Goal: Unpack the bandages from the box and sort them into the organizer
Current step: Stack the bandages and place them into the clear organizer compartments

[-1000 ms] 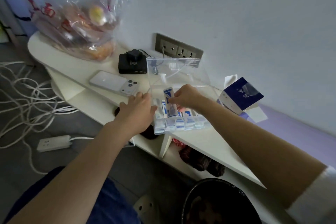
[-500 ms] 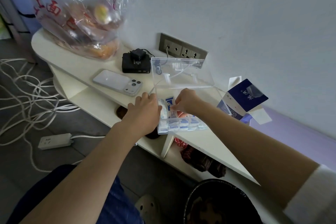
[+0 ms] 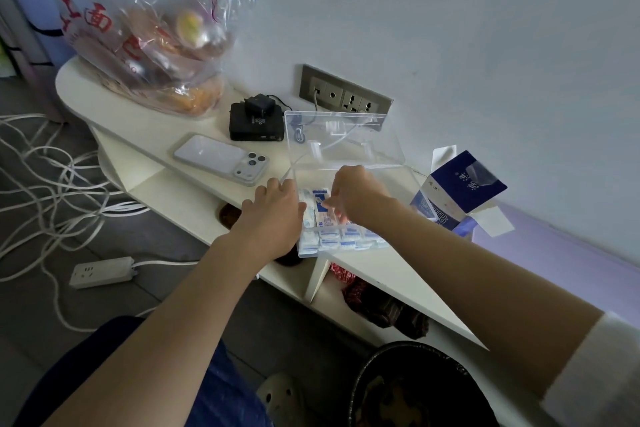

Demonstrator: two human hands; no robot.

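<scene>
A clear plastic organizer (image 3: pixel 346 246) stands on the white shelf with its lid (image 3: pixel 343 146) raised toward the wall. Its compartments hold several white-and-blue wrapped bandages (image 3: pixel 341 236). My right hand (image 3: pixel 356 192) reaches into the organizer and pinches a bandage (image 3: pixel 320 203) that lies down in a compartment. Resting against the organizer's left edge is my left hand (image 3: pixel 273 215), fingers curled on the rim. The dark blue bandage box (image 3: pixel 460 191) sits open to the right of the organizer.
On the shelf (image 3: pixel 166 135) lie a phone (image 3: pixel 221 158), a black device with a charger (image 3: pixel 256 120), and a plastic bag of food (image 3: pixel 152 42). A wall socket (image 3: pixel 343 94) is behind the organizer. White cables and a power strip (image 3: pixel 102 270) cover the floor; a dark bin (image 3: pixel 419 388) sits below.
My right hand has lowered the bandage from upright above the organizer down into a compartment. My left hand stayed at the organizer's left edge. The view shifted slightly.
</scene>
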